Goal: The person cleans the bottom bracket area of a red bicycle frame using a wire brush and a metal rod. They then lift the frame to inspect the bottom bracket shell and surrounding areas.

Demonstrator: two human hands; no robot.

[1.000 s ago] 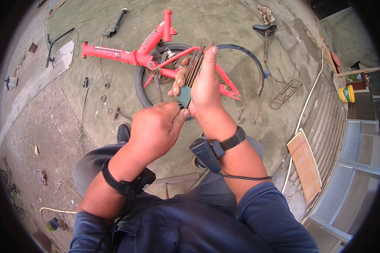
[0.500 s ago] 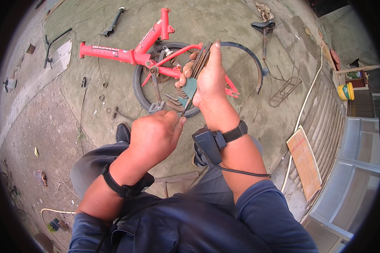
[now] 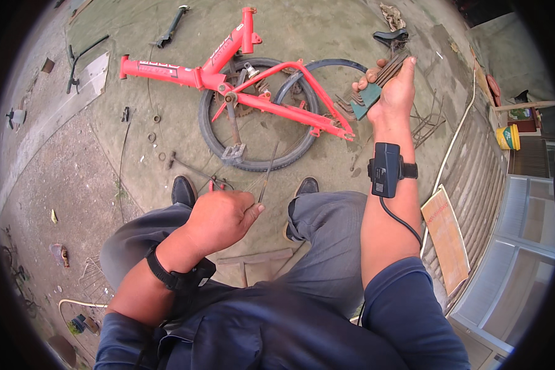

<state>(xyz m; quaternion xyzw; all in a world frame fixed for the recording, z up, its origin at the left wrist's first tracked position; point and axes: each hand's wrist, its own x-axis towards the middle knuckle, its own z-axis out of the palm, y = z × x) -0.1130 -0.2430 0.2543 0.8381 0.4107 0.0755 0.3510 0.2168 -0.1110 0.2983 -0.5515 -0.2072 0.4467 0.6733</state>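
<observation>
In my left hand (image 3: 221,222), closed in front of my left knee, is a thin metal rod, seemingly a hex key (image 3: 266,179), pointing up and away from me. My right hand (image 3: 393,92) is raised to the right, its fingers wrapped round a hex key set (image 3: 368,102) with a green holder. Several rusty keys stick out of the holder. Beyond my feet lies a red bicycle frame (image 3: 262,105), with a crank and pedal (image 3: 233,153) on it. A black-tyred wheel (image 3: 259,165) lies under the frame.
A saddle with its post (image 3: 391,38) lies at the far right, near a wire rack (image 3: 427,120). A handlebar (image 3: 74,68) and a dark post (image 3: 172,28) lie farther left. Small rings (image 3: 152,137) dot the ground. A yellow bucket (image 3: 507,137) stands by the right wall.
My hands have moved apart. The right has swung right with the hex key set, while the left has come slightly lower with the thin key, now clear of the holder.
</observation>
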